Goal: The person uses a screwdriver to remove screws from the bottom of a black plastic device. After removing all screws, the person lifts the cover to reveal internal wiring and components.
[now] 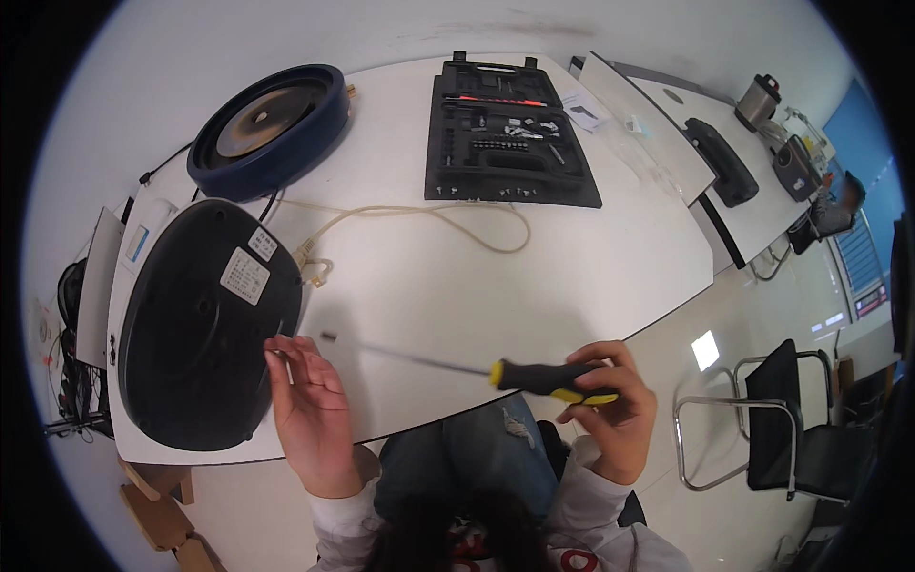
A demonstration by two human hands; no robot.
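Note:
A screwdriver (541, 377) with a black and yellow handle lies in my right hand (615, 410), whose fingers wrap round the handle. Its long shaft points left over the table, and the tip is blurred. My left hand (319, 410) is palm up at the right edge of a black oval appliance base (176, 315), thumb and fingertips pinched together. Whatever the pinch holds is too small to make out. Two white labels (245, 275) are stuck on the base, which has recessed holes. A small dark piece (329, 336) sits beside my left fingertips.
A round blue-rimmed appliance part (267, 124) rests behind the base. A beige cord (457, 214) loops across the white table (572, 267). Farther back, a black tool case (510, 143) lies unfolded with bits and small screws. A black chair (772, 410) stands right; another person (839, 210) sits far right.

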